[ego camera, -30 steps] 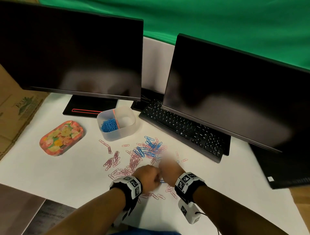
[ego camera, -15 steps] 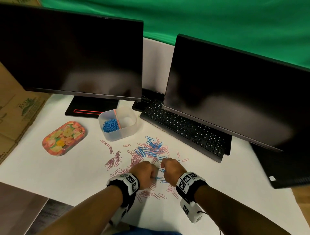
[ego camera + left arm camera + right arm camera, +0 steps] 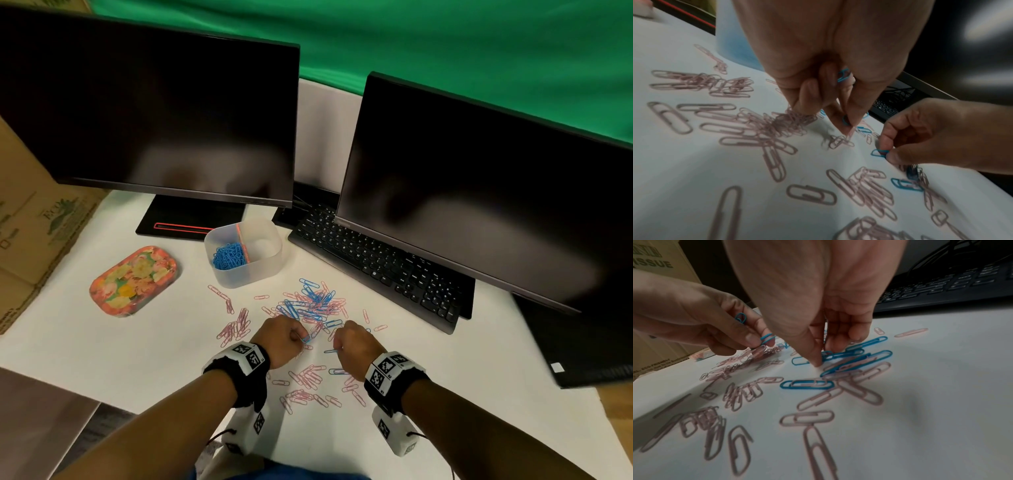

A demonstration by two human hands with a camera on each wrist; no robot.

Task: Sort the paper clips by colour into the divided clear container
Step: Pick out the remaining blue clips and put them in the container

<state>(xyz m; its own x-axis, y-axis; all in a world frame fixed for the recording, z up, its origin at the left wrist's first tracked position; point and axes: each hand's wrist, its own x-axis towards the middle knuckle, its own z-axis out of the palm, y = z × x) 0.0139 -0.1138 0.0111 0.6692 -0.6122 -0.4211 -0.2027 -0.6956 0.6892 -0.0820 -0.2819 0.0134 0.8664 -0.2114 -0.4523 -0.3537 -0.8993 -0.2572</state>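
Pink paper clips [image 3: 308, 378] and blue paper clips [image 3: 315, 298] lie scattered on the white table. The divided clear container [image 3: 263, 270] stands behind them; its left compartment holds blue clips [image 3: 227, 257], its right one looks empty. My left hand [image 3: 301, 339] hovers low over the pile with fingers curled, gripping a few blue clips [image 3: 843, 76] and pinching one more [image 3: 845, 121] at the fingertips. Beside it, my right hand [image 3: 337, 347] pinches a single blue clip [image 3: 878, 153] between thumb and forefinger, down at the table surface [image 3: 803, 361].
Two dark monitors [image 3: 154, 113] [image 3: 479, 192] and a black keyboard [image 3: 376, 267] stand behind and right of the pile. A floral tin [image 3: 133, 281] lies left of the container. A cardboard box [image 3: 30, 233] borders the table's left side.
The right hand, blurred a second ago, has settled on the table and closed on a blue clip. The left hand has shifted slightly left, so the hands are a little further apart.
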